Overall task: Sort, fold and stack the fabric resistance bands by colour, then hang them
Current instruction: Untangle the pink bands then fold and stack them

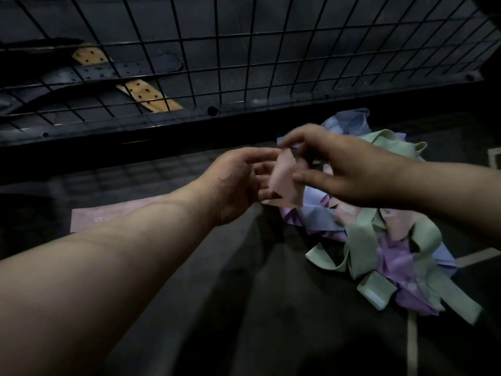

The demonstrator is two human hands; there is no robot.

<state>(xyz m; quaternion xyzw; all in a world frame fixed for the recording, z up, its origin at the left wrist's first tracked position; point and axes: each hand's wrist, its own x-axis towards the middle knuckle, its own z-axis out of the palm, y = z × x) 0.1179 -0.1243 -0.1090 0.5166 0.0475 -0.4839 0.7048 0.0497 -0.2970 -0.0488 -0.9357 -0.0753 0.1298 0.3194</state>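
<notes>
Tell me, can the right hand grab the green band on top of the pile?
Probably yes. The green band lies uncovered on the pile, close below the right hand. That hand pinches the pink band, though, so it would likely need to let go first.

band pile right on floor, wire grid behind

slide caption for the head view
Left hand and right hand hold a pink band beside a pile of green, purple and blue bands.
</notes>
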